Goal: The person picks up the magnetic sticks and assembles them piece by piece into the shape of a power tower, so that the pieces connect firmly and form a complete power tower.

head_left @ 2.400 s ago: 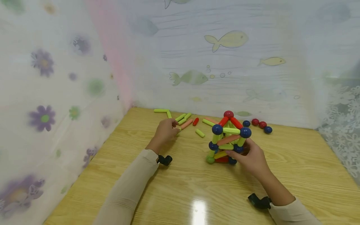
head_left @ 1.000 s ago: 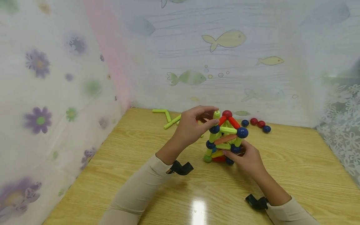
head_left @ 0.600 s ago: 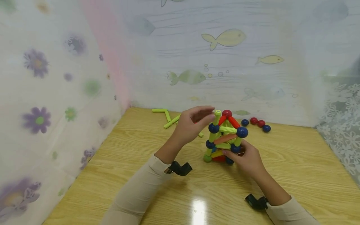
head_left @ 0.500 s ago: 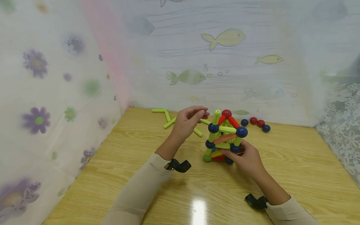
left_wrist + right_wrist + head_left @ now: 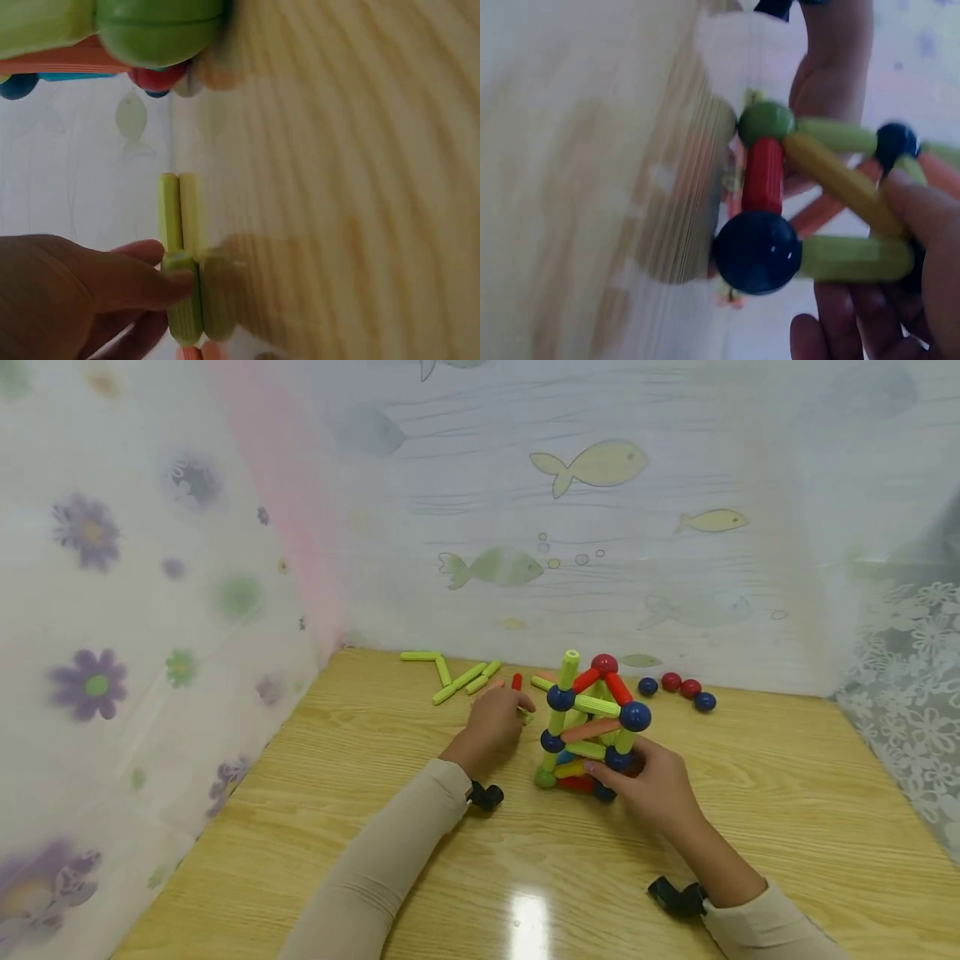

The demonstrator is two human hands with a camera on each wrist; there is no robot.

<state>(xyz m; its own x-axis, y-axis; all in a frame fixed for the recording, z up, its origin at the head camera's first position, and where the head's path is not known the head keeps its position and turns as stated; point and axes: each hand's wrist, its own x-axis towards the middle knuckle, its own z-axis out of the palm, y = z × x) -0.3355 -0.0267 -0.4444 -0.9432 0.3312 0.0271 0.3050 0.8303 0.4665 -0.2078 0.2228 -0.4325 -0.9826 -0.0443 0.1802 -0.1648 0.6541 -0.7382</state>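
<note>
A tower of magnetic building rods and balls [image 5: 592,729] stands on the table in the head view, with a red ball at its top and blue balls at its joints. One yellow-green rod [image 5: 570,670] points up from its upper left blue ball. My right hand [image 5: 663,785] grips the tower's lower right side, its thumb along a yellow rod [image 5: 847,184]. Left of the tower, my left hand [image 5: 497,727] is down at the table. In the left wrist view its thumb and fingers pinch a short yellow-green magnetic rod [image 5: 184,304].
Loose yellow-green rods [image 5: 459,683] lie behind the left hand, with a red rod [image 5: 517,682] near them. Several red and blue balls [image 5: 691,688] sit at the back right. Printed curtains [image 5: 480,610] border the wooden table [image 5: 750,793].
My left hand set a yellow-green rod upright on the tower's upper left ball and released it. It then moved left and down to a loose short rod. The right hand keeps its grip.
</note>
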